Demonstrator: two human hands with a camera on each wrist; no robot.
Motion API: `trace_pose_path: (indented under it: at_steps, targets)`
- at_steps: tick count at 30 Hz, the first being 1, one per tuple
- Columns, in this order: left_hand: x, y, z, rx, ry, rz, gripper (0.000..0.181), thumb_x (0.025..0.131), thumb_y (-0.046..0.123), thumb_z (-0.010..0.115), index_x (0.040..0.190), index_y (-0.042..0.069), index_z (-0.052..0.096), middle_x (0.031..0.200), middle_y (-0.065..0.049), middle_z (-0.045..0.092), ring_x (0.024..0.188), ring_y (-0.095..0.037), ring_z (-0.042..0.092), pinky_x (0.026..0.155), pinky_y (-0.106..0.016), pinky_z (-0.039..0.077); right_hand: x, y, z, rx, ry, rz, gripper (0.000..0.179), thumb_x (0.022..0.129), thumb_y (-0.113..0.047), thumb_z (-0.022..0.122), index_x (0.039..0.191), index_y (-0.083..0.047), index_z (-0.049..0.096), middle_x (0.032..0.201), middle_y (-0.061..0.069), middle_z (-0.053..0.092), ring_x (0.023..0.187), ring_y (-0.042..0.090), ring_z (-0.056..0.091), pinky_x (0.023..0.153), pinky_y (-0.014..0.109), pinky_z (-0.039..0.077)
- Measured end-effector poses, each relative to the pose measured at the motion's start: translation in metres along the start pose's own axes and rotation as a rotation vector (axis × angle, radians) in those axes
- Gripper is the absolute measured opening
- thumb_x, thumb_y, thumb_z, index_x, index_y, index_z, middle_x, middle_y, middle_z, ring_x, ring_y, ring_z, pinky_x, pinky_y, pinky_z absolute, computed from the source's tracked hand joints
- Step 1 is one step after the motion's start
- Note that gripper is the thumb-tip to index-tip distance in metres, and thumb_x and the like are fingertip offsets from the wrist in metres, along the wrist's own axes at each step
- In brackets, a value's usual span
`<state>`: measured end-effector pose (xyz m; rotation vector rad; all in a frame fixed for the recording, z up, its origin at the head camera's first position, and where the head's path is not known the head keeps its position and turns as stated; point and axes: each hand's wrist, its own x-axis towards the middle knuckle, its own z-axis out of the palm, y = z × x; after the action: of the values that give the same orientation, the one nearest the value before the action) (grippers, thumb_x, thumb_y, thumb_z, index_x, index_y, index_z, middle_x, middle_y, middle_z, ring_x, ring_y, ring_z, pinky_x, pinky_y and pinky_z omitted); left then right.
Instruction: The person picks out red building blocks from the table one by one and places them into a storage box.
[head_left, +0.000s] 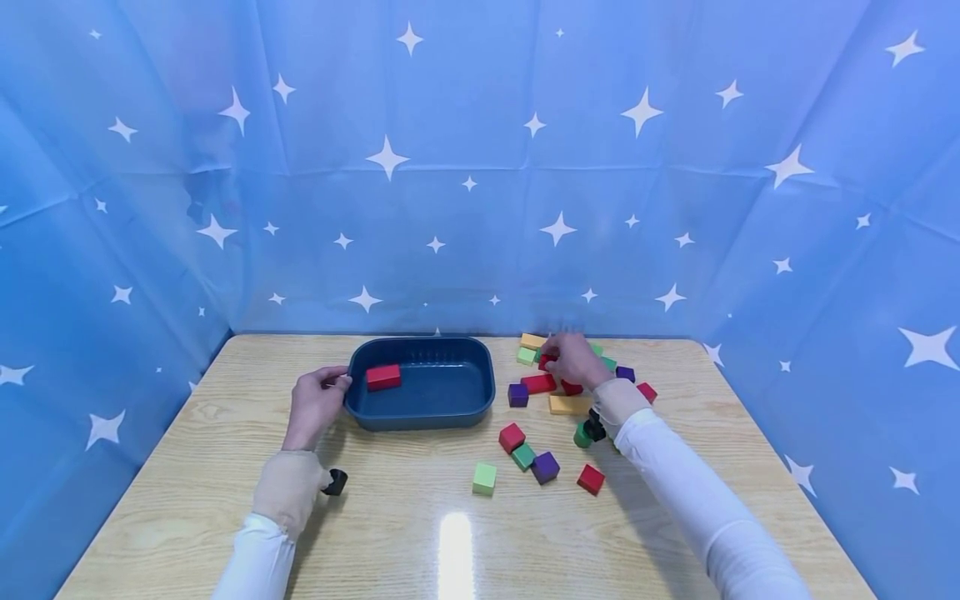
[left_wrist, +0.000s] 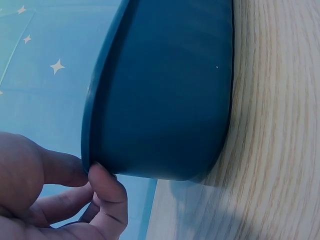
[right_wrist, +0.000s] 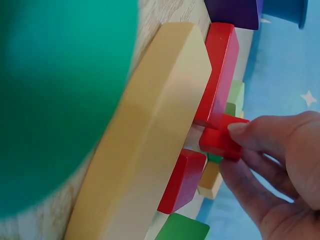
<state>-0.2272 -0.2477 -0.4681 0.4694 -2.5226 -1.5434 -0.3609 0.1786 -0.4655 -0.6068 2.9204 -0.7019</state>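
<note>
At the left end of a dark blue plastic basin (head_left: 427,421), my left hand (head_left: 313,408) pinches the rim between thumb and fingers. A red rectangular block (head_left: 383,377) lies inside the basin, toward its left side. Among the blocks at the back right, my right hand (head_left: 576,360) holds a small red block (right_wrist: 216,142) between thumb and fingertips. Near that block in the right wrist view lie a longer red block (right_wrist: 218,70), another red block (right_wrist: 182,180) and a long yellow block (right_wrist: 145,120). A green rounded block (right_wrist: 60,100) fills the left of that view.
Closer to the front are a light green cube (head_left: 484,478), a purple cube (head_left: 545,467), a green block (head_left: 523,456) and red blocks (head_left: 591,479). Another purple cube (head_left: 518,395) stands right of the basin. A blue star-patterned curtain (head_left: 480,250) borders the wooden table (head_left: 390,517).
</note>
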Motion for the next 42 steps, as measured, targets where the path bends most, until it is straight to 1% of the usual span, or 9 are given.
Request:
trace_pose_path:
  at_steps: [5, 11, 14, 18, 27, 30, 35, 38, 42]
  targets:
    - [0.001, 0.0, 0.0, 0.0, 0.004, 0.001, 0.033, 0.104, 0.016, 0.055, 0.13, 0.001, 0.068, 0.11, -0.018, 0.068, 0.091, -0.02, 0.059, 0.067, -0.018, 0.048, 0.001, -0.001, 0.0, -0.011, 0.002, -0.006, 0.02, 0.094, 0.0, 0.067, 0.111, -0.002, 0.076, 0.108, 0.014, 0.074, 0.103, 0.031, 0.069, 0.089, 0.046, 0.058]
    - [0.001, -0.001, 0.0, -0.004, -0.002, 0.0, 0.033, 0.104, 0.016, 0.055, 0.13, 0.001, 0.068, 0.111, -0.018, 0.067, 0.091, -0.019, 0.06, 0.067, -0.019, 0.049, 0.001, -0.003, -0.001, -0.014, -0.01, 0.003, 0.02, 0.091, 0.002, 0.066, 0.106, -0.004, 0.076, 0.105, 0.013, 0.074, 0.096, 0.027, 0.067, 0.084, 0.042, 0.058]
    - [0.001, -0.001, 0.0, -0.007, -0.007, -0.002, 0.033, 0.104, 0.016, 0.055, 0.131, 0.0, 0.067, 0.111, -0.018, 0.068, 0.092, -0.02, 0.06, 0.068, -0.019, 0.049, 0.0, -0.004, -0.002, -0.007, -0.016, 0.012, 0.021, 0.091, 0.003, 0.065, 0.107, -0.004, 0.076, 0.106, 0.013, 0.073, 0.097, 0.027, 0.068, 0.084, 0.042, 0.059]
    - [0.0, -0.001, -0.001, -0.011, -0.003, -0.001, 0.033, 0.104, 0.015, 0.055, 0.131, 0.0, 0.067, 0.112, -0.019, 0.068, 0.092, -0.021, 0.061, 0.068, -0.019, 0.049, -0.001, -0.006, -0.007, 0.005, -0.012, -0.002, 0.023, 0.093, 0.003, 0.065, 0.112, 0.0, 0.075, 0.108, 0.016, 0.073, 0.1, 0.029, 0.069, 0.087, 0.043, 0.059]
    - [-0.001, 0.0, -0.001, -0.011, -0.006, -0.001, 0.033, 0.104, 0.015, 0.055, 0.131, 0.0, 0.067, 0.112, -0.019, 0.068, 0.092, -0.021, 0.061, 0.068, -0.019, 0.049, -0.002, -0.012, -0.019, -0.015, 0.008, -0.054, 0.023, 0.092, 0.002, 0.064, 0.113, 0.003, 0.073, 0.101, 0.015, 0.074, 0.094, 0.027, 0.07, 0.081, 0.039, 0.059]
    - [-0.001, 0.0, -0.001, -0.01, -0.002, 0.0, 0.033, 0.104, 0.015, 0.055, 0.131, 0.0, 0.067, 0.112, -0.019, 0.067, 0.093, -0.022, 0.06, 0.068, -0.019, 0.049, -0.002, -0.018, -0.024, 0.001, 0.019, -0.068, 0.023, 0.093, 0.002, 0.064, 0.113, 0.003, 0.073, 0.102, 0.016, 0.075, 0.095, 0.028, 0.071, 0.079, 0.038, 0.059]
    - [-0.001, -0.001, -0.001, -0.009, -0.002, 0.004, 0.033, 0.104, 0.015, 0.055, 0.13, 0.0, 0.067, 0.112, -0.019, 0.067, 0.093, -0.023, 0.06, 0.068, -0.019, 0.049, -0.002, -0.032, -0.03, 0.022, 0.027, -0.064, 0.024, 0.094, -0.001, 0.064, 0.115, 0.001, 0.074, 0.104, 0.014, 0.075, 0.098, 0.028, 0.071, 0.084, 0.042, 0.06]
    - [0.0, -0.001, -0.001, -0.012, 0.0, 0.003, 0.033, 0.103, 0.015, 0.055, 0.13, 0.0, 0.067, 0.11, -0.019, 0.067, 0.09, -0.021, 0.06, 0.067, -0.02, 0.049, 0.0, -0.042, -0.033, 0.007, 0.037, -0.071, 0.022, 0.094, -0.002, 0.066, 0.114, -0.002, 0.076, 0.103, 0.012, 0.075, 0.095, 0.025, 0.07, 0.085, 0.042, 0.06]
    - [0.0, -0.001, 0.0, -0.014, 0.004, 0.002, 0.032, 0.103, 0.014, 0.056, 0.129, 0.0, 0.068, 0.11, -0.019, 0.068, 0.087, -0.018, 0.06, 0.066, -0.02, 0.049, 0.002, -0.056, -0.036, -0.004, 0.047, -0.103, 0.017, 0.093, -0.003, 0.068, 0.108, -0.004, 0.077, 0.099, 0.01, 0.075, 0.089, 0.023, 0.069, 0.081, 0.041, 0.06]
